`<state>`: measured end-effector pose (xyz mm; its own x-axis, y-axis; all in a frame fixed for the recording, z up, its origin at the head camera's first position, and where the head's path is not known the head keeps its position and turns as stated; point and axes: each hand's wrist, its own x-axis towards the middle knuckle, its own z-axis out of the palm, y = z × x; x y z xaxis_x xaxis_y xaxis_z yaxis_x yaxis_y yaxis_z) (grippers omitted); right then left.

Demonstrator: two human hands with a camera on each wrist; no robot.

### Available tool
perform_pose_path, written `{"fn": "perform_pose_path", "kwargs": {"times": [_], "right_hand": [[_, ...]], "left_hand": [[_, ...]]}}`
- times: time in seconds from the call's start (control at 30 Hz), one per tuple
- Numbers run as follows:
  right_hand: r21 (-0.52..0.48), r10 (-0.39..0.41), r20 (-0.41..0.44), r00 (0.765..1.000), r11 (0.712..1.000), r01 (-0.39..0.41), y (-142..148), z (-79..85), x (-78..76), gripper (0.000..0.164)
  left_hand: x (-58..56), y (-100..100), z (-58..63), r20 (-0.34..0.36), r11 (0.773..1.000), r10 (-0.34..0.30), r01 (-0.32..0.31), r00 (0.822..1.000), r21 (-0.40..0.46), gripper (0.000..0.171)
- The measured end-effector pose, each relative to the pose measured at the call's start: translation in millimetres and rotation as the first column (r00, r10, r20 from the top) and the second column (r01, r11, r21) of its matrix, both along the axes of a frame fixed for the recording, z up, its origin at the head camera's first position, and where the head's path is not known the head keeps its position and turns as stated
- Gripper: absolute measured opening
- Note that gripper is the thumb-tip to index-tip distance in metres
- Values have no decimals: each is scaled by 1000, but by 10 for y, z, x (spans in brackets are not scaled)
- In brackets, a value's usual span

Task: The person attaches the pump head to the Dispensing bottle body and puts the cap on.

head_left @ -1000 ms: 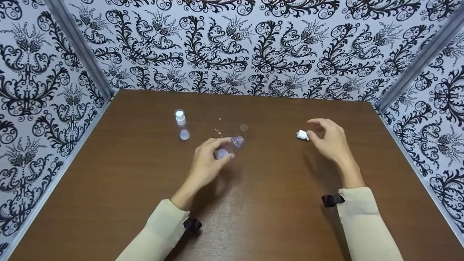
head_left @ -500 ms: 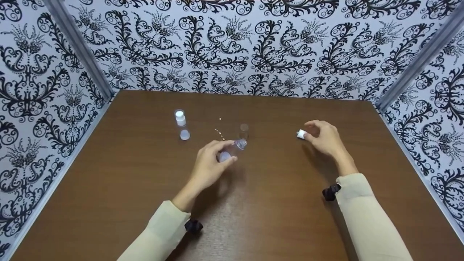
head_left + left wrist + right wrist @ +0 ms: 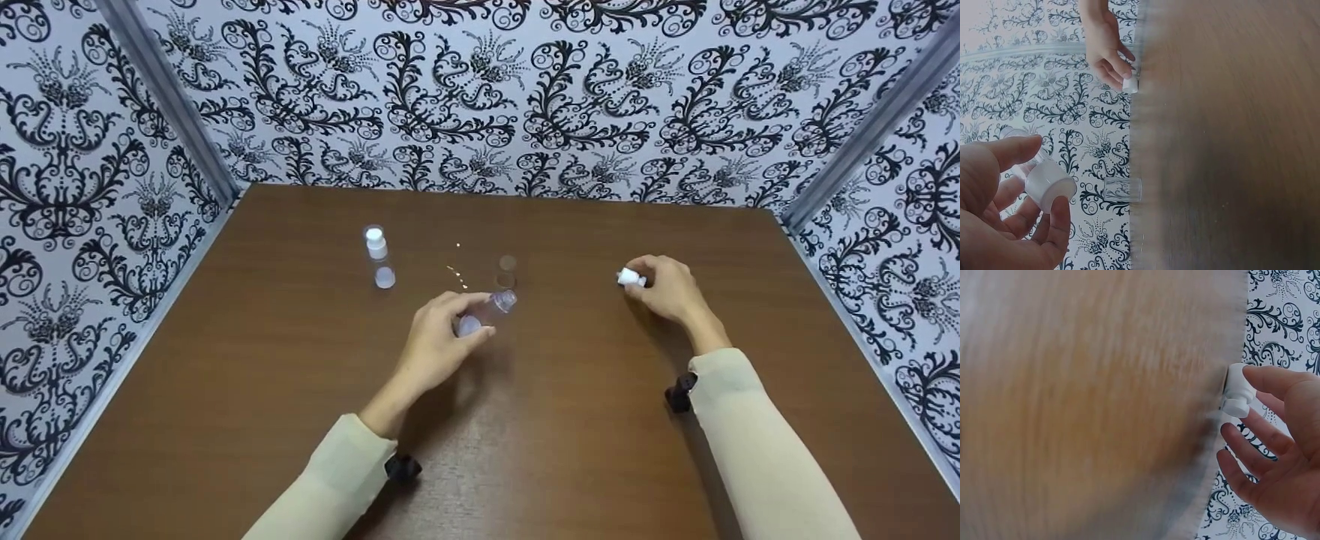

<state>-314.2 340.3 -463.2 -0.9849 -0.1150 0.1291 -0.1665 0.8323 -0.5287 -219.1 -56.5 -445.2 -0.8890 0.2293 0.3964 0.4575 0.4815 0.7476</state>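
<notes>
My left hand (image 3: 439, 346) grips a small clear bottle (image 3: 487, 311) around its body, tilted, with its uncapped neck pointing away to the right. In the left wrist view, the bottle's whitish base (image 3: 1050, 185) shows between thumb and fingers. On the right, my right hand (image 3: 673, 291) pinches a white pump top (image 3: 631, 277) between thumb and index finger, low at the table. The right wrist view shows the thumb against the pump top (image 3: 1239, 385), with the other fingers spread loosely below. A clear cap (image 3: 506, 271) stands on the table just beyond the bottle.
Further left stands another clear bottle with a white pump (image 3: 377, 255). Small shiny bits (image 3: 457, 276) lie on the brown table (image 3: 570, 420) between that bottle and the clear cap. Patterned walls (image 3: 480, 97) rise at the back and both sides.
My right hand has closed in on the white pump top and now pinches it. The left hand has shifted slightly right and nearer with the bottle.
</notes>
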Motion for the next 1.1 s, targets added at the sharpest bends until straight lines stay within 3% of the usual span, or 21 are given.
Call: {"fn": "perform_pose_path", "kwargs": {"times": [0.67,0.8,1.1], "right_hand": [[-10,-24,27,999,1000,25,39,-31,16,27],[-23,-6,13,1000,1000,7,57,37,56,26],[-85,22,-64,998,996,-27,-74,343,163,27]], "left_hand": [[-3,16,-19,14,1000,-6,6,1000,-12,42],[-6,12,-20,36,1000,-10,10,999,-15,42],[-32,19,17,13,999,20,-19,1000,-34,41]]}}
